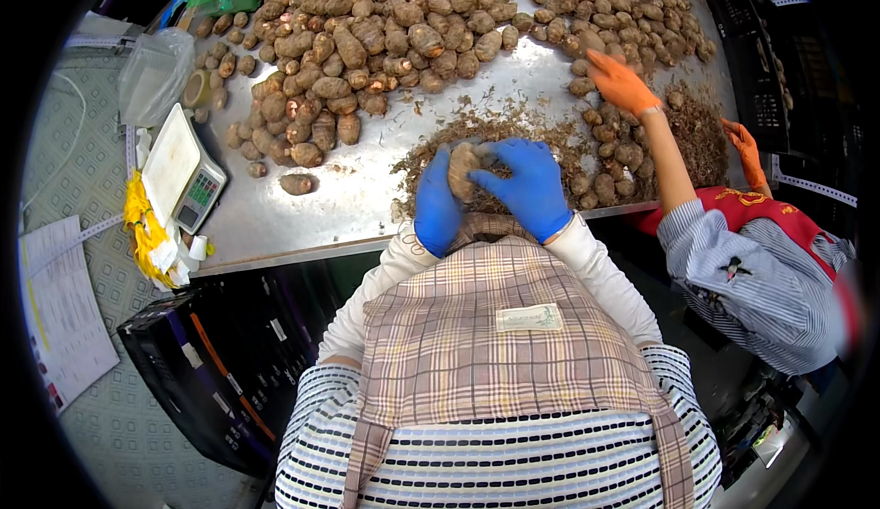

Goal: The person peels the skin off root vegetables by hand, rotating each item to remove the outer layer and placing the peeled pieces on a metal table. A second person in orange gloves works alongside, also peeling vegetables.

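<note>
A brown, hairy taro corm [465,170] is held between my two blue-gloved hands, close to the table's front edge. My left hand [437,203] wraps its left side. From the right, my right hand [526,182] grips it with thumb and fingers; the fingertips at its top are slightly blurred. Loose fibrous peelings [495,120] lie on the metal table [357,186] around and beyond both hands. A large heap of taro corms [385,27] spreads at the far left, and a single corm [298,183] lies apart in front of it.
At left are a digital scale [184,172], yellow mesh bags [146,227] and a plastic bag of trays [155,76]. On my right, a co-worker's orange-gloved hand [619,82] reaches over another taro heap [625,7]. Black crates stand at right [749,62] and below left [199,371].
</note>
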Tool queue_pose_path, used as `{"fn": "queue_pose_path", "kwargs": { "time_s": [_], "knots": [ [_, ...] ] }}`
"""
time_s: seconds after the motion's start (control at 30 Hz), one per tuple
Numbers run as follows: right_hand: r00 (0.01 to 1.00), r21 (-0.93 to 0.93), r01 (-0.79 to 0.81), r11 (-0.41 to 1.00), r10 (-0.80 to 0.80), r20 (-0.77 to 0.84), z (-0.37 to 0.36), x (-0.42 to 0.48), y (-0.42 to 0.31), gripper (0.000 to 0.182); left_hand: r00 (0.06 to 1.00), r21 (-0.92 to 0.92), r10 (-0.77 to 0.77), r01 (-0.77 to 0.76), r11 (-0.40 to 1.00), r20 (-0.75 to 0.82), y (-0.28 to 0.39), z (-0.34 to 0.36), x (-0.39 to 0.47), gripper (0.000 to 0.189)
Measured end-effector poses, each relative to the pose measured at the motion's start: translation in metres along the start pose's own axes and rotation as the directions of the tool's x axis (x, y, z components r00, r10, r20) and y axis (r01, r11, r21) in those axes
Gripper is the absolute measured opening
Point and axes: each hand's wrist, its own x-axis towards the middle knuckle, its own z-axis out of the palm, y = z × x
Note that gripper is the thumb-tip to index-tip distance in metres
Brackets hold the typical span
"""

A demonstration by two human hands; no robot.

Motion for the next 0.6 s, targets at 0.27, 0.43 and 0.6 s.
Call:
{"fn": "queue_pose_path", "kwargs": {
  "time_s": [0.27, 0.43, 0.6],
  "knots": [
    [0.999, -0.136, 0.049, 0.989, -0.05, -0.003, -0.002, 0.005, 0.005, 0.013, 0.987, 0.36, 0.16, -0.151, 0.921, 0.005, 0.008, 0.007, -0.006, 0.045],
    [0.954, 0.2, -0.287, 0.937, 0.298, -0.028, -0.008, 0.007, 0.008, 0.016, 0.97, 0.666, 0.226, -0.224, 0.711, 0.084, 0.017, 0.008, -0.01, 0.038],
    [0.955, 0.117, -0.249, 0.961, 0.224, 0.193, -0.018, 0.006, -0.002, 0.031, 0.996, 0.544, 0.076, -0.091, 0.834, 0.049, 0.019, 0.007, -0.007, 0.05]
  ]
}}
